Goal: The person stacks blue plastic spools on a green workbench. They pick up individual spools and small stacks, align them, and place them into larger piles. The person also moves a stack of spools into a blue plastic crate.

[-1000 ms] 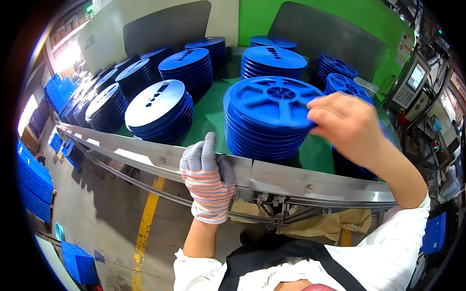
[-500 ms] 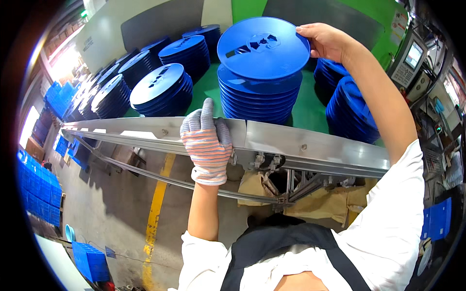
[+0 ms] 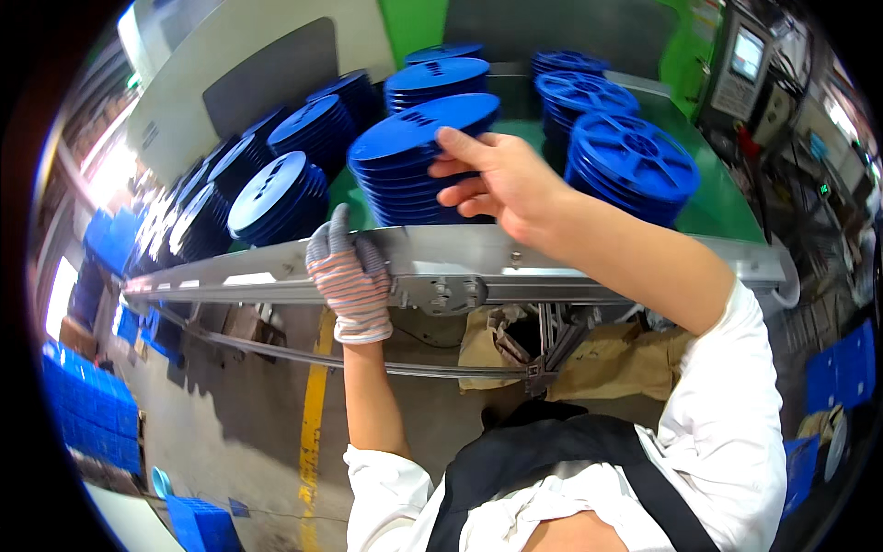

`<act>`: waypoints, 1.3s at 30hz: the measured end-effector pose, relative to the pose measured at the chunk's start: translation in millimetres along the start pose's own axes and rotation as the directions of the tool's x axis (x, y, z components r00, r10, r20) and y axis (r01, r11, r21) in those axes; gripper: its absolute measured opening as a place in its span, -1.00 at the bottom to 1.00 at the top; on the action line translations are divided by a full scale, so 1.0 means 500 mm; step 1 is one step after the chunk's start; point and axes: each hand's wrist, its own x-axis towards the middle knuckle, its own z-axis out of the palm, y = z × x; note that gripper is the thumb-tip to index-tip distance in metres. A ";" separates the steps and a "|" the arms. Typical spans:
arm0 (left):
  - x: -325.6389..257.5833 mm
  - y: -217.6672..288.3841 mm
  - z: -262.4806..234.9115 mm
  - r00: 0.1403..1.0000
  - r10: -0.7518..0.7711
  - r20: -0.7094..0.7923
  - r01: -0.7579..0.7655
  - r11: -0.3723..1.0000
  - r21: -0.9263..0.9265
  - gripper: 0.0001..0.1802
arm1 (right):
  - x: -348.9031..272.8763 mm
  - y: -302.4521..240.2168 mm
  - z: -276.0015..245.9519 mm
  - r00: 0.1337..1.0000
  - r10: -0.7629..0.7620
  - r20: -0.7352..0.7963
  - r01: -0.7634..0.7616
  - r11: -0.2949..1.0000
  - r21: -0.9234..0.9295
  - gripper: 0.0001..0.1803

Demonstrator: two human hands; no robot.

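A stack of blue plastic reel discs (image 3: 409,177) stands near the front edge of a green belt, its top disc lying a little tilted. In front of that stack's right side, my bare right hand (image 3: 501,179) has thumb and fingers apart, the thumb by the top disc's edge. Nothing shows between its fingers; whether the thumb touches the disc, I cannot tell. My left hand (image 3: 349,285), in a striped knit glove, lies against the metal rail (image 3: 267,273) at the belt's front, its fingers stretched up at the rail's top edge and holding nothing.
More disc stacks (image 3: 280,198) stand at left and behind. To the right are spoked blue reels (image 3: 635,156). A control panel (image 3: 745,60) is at far right. Brown sacks (image 3: 616,363) lie beneath the rail; blue crates (image 3: 92,396) are stacked at left.
The raised disc is down on the stack, and my right hand has come lower and nearer, off its rim. My left hand stays at the rail. The view has shifted.
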 end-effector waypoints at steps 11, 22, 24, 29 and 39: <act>-0.007 0.003 0.009 0.999 -0.017 -0.033 0.016 1.000 -0.004 -0.65 | -0.148 -0.065 -0.158 0.406 -0.689 0.600 0.535 -0.352 -0.768 -0.67; -0.023 0.077 -0.022 0.986 -0.032 -0.161 0.037 0.999 0.024 -0.59 | -0.314 -0.107 -0.341 0.382 -0.656 0.651 0.063 -0.685 -0.726 -0.72; -0.037 0.141 -0.046 0.975 0.036 -0.217 -0.044 0.998 -0.035 -0.58 | -0.381 -0.143 -0.341 0.203 -0.832 0.517 -0.054 -0.536 -0.842 -0.80; -0.074 0.359 -0.048 0.968 0.007 0.251 0.196 0.603 -0.773 -0.47 | -0.474 -0.155 -0.401 0.280 -0.849 -0.448 0.560 0.523 -0.642 -0.80; -0.167 0.551 -0.049 0.332 0.421 0.844 0.862 -0.499 -0.090 -0.51 | -0.505 -0.128 -0.449 0.878 -0.349 -0.326 0.128 0.830 -0.543 -0.80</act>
